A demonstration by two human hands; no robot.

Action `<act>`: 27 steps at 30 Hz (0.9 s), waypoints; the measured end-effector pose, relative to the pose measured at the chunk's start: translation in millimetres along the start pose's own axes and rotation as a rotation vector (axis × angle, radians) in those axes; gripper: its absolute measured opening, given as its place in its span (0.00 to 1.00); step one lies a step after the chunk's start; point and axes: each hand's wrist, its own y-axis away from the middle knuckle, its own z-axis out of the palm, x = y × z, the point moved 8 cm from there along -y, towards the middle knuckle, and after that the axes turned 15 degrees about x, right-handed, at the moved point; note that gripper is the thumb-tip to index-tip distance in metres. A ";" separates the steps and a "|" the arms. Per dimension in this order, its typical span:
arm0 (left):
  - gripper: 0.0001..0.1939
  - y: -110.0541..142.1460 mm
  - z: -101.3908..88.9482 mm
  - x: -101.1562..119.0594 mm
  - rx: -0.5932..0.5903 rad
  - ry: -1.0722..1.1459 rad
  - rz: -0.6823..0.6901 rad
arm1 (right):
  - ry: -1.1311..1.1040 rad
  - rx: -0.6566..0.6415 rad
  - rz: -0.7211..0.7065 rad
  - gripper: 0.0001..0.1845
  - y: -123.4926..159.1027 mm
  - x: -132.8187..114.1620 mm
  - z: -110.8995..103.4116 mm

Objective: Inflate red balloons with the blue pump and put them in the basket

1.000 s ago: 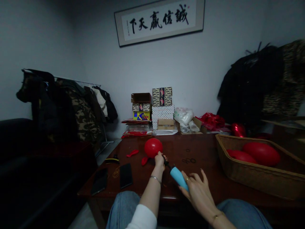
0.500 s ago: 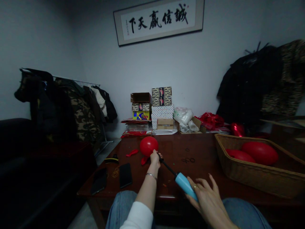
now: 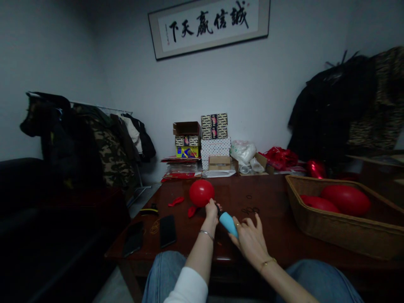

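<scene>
A change in the pump (image 3: 228, 224) is noted. Half a second earlier its dark rod (image 3: 219, 212) was exposed at length; now only a short piece is seen, the blue barrel having been brought up close to the left hand (image 3: 212, 208). This is judged to be the end of an inward stroke, by which air would be fed to the red balloon (image 3: 201, 192).

The left hand is closed at the balloon's neck and the pump's far end; the exact pinch is hidden. The barrel is gripped by the right hand (image 3: 251, 237) between thumb and forefinger, with other fingers extended. The balloon is held above the far part of the table (image 3: 268, 191), rounded and untied as far as can be judged. No clear growth over the interval could be established.

Limp red balloons (image 3: 176, 202) are found to its left; dark loops (image 3: 251, 210) lie beyond the right hand.
</scene>
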 end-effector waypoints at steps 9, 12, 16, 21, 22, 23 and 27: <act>0.10 -5.7 -5.0 4.9 -0.001 -0.006 -0.004 | -0.062 0.038 -0.008 0.23 38.6 20.5 -15.3; 0.09 -10.8 -5.9 18.6 -0.009 -0.009 0.019 | -0.087 0.084 -0.023 0.24 53.1 30.9 -26.1; 0.08 -16.2 -6.2 32.4 -0.009 -0.001 0.042 | -0.112 0.101 -0.087 0.26 67.8 36.4 -37.9; 0.10 -14.5 -3.5 28.4 0.002 0.008 0.021 | -0.101 0.101 -0.081 0.25 70.7 38.8 -39.9; 0.10 -13.1 -3.3 25.9 0.011 0.010 0.013 | -0.097 0.107 -0.077 0.25 68.9 38.4 -38.8; 0.10 -11.2 -2.8 23.3 0.015 0.012 0.008 | -0.094 0.111 -0.072 0.24 66.2 37.7 -37.3; 0.09 -1.5 2.2 13.4 -0.017 0.026 -0.001 | -0.089 0.105 -0.031 0.23 47.5 33.5 -28.2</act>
